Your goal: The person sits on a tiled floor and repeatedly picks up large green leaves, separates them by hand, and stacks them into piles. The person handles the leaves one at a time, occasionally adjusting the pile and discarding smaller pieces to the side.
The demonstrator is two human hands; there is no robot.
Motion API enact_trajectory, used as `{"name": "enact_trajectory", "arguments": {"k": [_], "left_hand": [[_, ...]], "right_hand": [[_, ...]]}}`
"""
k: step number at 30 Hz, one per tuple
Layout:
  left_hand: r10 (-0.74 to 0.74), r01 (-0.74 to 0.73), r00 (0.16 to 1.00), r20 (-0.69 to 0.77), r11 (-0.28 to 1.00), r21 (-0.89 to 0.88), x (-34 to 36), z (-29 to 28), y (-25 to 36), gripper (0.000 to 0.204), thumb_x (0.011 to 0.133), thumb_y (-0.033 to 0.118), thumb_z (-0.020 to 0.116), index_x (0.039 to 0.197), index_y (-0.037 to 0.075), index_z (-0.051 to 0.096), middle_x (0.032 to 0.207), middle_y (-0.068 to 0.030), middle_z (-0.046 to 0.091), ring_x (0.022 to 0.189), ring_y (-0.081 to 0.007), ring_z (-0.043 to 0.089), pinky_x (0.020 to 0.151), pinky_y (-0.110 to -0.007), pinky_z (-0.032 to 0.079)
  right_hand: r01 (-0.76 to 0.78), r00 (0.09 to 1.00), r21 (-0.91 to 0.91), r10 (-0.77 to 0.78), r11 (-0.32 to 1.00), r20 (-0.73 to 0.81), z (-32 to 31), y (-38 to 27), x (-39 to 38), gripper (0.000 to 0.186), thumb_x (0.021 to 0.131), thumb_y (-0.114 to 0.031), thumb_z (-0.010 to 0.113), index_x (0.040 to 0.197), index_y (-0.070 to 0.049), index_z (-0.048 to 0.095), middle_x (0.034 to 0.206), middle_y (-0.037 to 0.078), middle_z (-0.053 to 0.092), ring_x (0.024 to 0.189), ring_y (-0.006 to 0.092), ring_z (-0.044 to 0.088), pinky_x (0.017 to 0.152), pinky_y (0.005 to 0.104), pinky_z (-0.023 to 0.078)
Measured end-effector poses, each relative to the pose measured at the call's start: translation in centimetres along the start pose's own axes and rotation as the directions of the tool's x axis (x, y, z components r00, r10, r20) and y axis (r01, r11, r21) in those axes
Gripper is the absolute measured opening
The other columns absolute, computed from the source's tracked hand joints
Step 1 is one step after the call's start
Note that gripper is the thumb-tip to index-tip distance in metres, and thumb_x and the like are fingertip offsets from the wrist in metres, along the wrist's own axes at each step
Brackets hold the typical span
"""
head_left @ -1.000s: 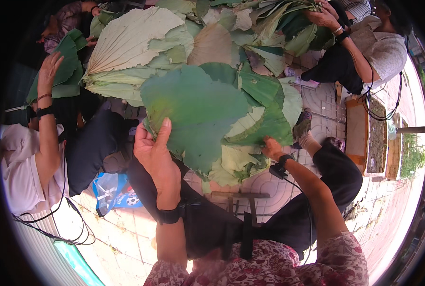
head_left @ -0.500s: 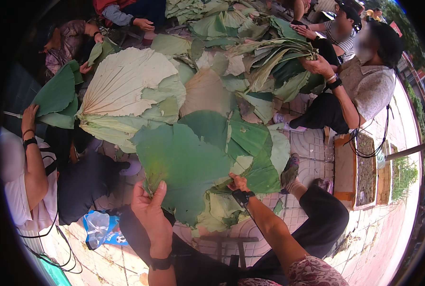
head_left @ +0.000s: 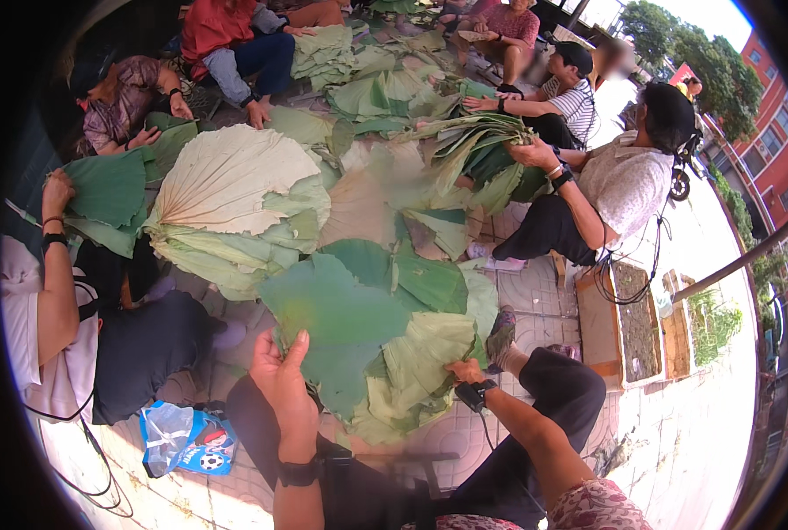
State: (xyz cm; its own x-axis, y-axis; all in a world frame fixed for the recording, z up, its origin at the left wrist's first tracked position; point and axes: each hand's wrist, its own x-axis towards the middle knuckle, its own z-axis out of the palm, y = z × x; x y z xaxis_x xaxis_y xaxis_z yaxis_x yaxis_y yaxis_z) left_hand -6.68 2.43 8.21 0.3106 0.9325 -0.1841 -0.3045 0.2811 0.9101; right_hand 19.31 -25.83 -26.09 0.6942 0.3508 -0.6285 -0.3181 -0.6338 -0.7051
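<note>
My left hand point(head_left: 286, 380) is closed, thumb on top, on the stem end of a broad green lotus leaf point(head_left: 337, 305). That leaf spreads up and away from the hand, over other leaves. To the right, my right hand point(head_left: 467, 370) has its fingers closed at the edge of a pale yellow-green lotus leaf point(head_left: 429, 349), which lies partly under the green one. Darker green lotus leaves point(head_left: 429, 280) lie just beyond. A large fan of dried, pale lotus leaves point(head_left: 235, 181) rests farther left. The fingertips of both hands are partly hidden.
Several people sit around the leaf heap. One at the left holds a green leaf point(head_left: 107, 185); another at the right grips a leaf bundle point(head_left: 487, 146). A blue plastic bag point(head_left: 191, 440) lies on the paving at lower left. Planter boxes point(head_left: 632, 318) stand at right.
The view has tilted upward. My right hand has moved from beside the green leaf to the outer edge of the pale leaf, now more exposed. My left hand keeps hold of the green leaf.
</note>
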Motion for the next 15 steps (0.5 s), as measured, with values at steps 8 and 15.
{"name": "enact_trajectory", "arguments": {"k": [8, 15], "left_hand": [[0.068, -0.061, 0.992, 0.104, 0.996, -0.068, 1.0, -0.8, -1.6, 0.033, 0.088, -0.005, 0.068, 0.119, -0.004, 0.059, 0.114, -0.0114, 0.068, 0.101, -0.017, 0.063, 0.091, -0.029, 0.046], [0.051, -0.037, 0.986, 0.157, 0.995, -0.089, 0.9, 0.4, -1.9, 0.034, 0.088, -0.004, 0.068, 0.121, -0.005, 0.059, 0.114, -0.0114, 0.067, 0.101, -0.0176, 0.063, 0.09, -0.03, 0.047]], "right_hand": [[0.201, 0.961, -0.037, -0.204, 0.979, -0.188, -4.3, -12.5, -5.3, 0.031, 0.085, -0.025, 0.063, 0.089, 0.005, 0.069, 0.076, 0.015, 0.07, 0.07, 0.0257, 0.07, 0.06, 0.0391, 0.054], [0.645, 0.737, -0.447, -0.659, 0.62, 0.149, -10.1, -25.3, -14.4, 0.033, 0.09, -0.027, 0.058, 0.094, 0.005, 0.063, 0.077, 0.01, 0.063, 0.072, 0.0225, 0.059, 0.069, 0.038, 0.048]]}}
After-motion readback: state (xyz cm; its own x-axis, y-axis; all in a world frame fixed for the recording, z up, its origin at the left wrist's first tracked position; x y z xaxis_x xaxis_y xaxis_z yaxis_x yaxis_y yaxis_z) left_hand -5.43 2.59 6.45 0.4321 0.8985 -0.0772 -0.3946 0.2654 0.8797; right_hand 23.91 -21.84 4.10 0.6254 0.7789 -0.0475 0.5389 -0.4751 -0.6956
